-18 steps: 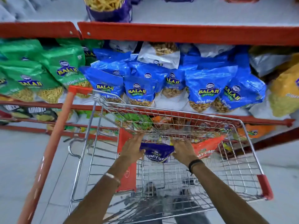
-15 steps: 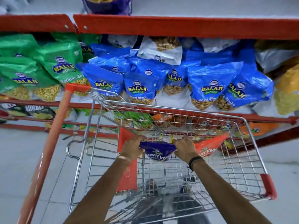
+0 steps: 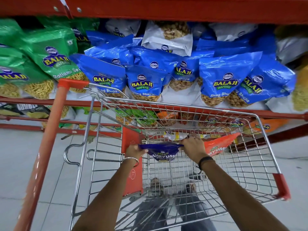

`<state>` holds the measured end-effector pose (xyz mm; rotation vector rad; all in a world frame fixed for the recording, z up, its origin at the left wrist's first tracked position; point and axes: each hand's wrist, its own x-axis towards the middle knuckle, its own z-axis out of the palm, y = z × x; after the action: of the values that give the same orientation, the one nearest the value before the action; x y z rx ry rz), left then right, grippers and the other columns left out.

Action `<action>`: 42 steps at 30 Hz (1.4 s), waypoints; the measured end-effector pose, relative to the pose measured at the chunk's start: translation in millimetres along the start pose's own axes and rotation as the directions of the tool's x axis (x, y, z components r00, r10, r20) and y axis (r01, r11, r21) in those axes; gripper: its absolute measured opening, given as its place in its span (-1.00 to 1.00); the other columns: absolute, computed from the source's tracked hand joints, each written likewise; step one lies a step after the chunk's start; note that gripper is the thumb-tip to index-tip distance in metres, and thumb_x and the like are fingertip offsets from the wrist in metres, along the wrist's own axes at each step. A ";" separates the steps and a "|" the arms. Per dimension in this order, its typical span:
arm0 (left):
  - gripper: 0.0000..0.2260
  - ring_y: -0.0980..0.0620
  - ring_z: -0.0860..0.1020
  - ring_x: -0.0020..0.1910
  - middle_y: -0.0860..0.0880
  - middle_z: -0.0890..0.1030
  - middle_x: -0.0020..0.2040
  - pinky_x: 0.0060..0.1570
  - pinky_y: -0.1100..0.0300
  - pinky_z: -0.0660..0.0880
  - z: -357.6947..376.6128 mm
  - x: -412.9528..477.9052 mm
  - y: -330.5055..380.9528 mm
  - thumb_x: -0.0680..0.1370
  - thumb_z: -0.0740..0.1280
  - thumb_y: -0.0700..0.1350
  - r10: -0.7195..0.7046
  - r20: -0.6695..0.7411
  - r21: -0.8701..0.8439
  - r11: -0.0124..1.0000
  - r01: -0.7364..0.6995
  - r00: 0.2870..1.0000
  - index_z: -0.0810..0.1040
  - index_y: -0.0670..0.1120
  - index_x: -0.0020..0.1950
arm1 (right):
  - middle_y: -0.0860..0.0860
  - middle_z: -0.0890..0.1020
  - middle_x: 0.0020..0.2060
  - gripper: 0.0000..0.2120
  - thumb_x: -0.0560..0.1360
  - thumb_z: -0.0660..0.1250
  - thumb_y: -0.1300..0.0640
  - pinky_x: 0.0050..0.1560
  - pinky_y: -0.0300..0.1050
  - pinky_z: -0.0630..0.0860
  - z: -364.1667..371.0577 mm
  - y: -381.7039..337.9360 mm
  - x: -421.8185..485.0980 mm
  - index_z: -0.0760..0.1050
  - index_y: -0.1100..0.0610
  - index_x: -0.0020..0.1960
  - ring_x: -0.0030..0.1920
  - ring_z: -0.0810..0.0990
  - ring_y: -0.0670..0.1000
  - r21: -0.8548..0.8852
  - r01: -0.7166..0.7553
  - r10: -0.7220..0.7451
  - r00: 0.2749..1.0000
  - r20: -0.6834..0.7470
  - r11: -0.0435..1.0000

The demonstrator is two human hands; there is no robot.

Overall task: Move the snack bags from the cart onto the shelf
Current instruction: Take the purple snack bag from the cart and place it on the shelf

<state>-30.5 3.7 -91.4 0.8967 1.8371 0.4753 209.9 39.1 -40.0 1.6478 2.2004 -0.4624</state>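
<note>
A purple snack bag (image 3: pixel 162 151) hangs inside the wire cart (image 3: pixel 260 147), near its far end. My left hand (image 3: pixel 134 150) grips the bag's left top corner and my right hand (image 3: pixel 193 147) grips its right top corner. An orange snack bag (image 3: pixel 220 145) leans in the cart just right of my right hand. The red-edged shelf (image 3: pixel 183 105) stands beyond the cart, packed with blue bags (image 3: pixel 146 80) and green bags (image 3: pixel 55 55).
The cart's orange handle bar (image 3: pixel 45 147) runs down the left. A red child-seat flap (image 3: pixel 131 162) stands under my left wrist. Lower shelves (image 3: pixel 50 122) hold more bags. An upper shelf edge (image 3: pixel 183 9) spans the top. My feet show through the cart floor on the tiled ground.
Both hands have lifted the purple bag slightly inside the cart. The view has tilted down and moved closer to the shelf.
</note>
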 end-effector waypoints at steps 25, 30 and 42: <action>-0.87 -0.21 0.66 -0.27 -0.24 0.64 -0.17 -0.19 -0.20 0.62 -121.3 -205.0 349.8 0.47 0.28 0.01 0.754 -0.387 0.140 0.617 -0.774 0.531 0.53 0.00 -0.04 | -0.04 0.62 -0.19 -0.77 0.49 0.28 0.33 -0.31 -0.27 0.62 -323.1 56.5 -132.2 0.52 0.00 -0.12 -0.16 0.59 -0.08 0.591 0.803 0.398 0.518 -0.758 0.081; -0.92 -0.23 0.64 -0.21 -0.27 0.62 -0.03 -0.07 -0.22 0.60 -147.0 -227.2 433.0 0.51 0.25 -0.14 0.790 -0.418 0.055 0.515 -0.855 0.449 0.49 -0.01 -0.03 | -0.05 0.59 -0.23 -0.77 0.54 0.21 0.32 -0.25 -0.25 0.63 -402.6 66.3 -135.2 0.49 0.00 -0.11 -0.18 0.58 -0.13 0.420 0.900 0.388 0.349 -0.853 0.115; -0.77 0.09 0.41 -0.33 -0.02 0.46 -0.27 -0.32 0.17 0.63 -142.9 -156.3 515.5 0.54 0.12 -0.30 0.639 -0.680 -0.313 0.190 -0.930 0.360 0.39 -0.01 -0.21 | -0.04 0.52 -0.15 -0.70 0.56 0.13 0.35 -0.03 -0.19 0.63 -477.8 71.5 -31.1 0.43 -0.02 -0.14 -0.14 0.58 -0.24 0.256 0.956 0.451 0.168 -0.877 0.142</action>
<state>65.6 229.6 408.9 1.2530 1.0956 2.0618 246.8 251.2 393.6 2.0549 4.0119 -1.8766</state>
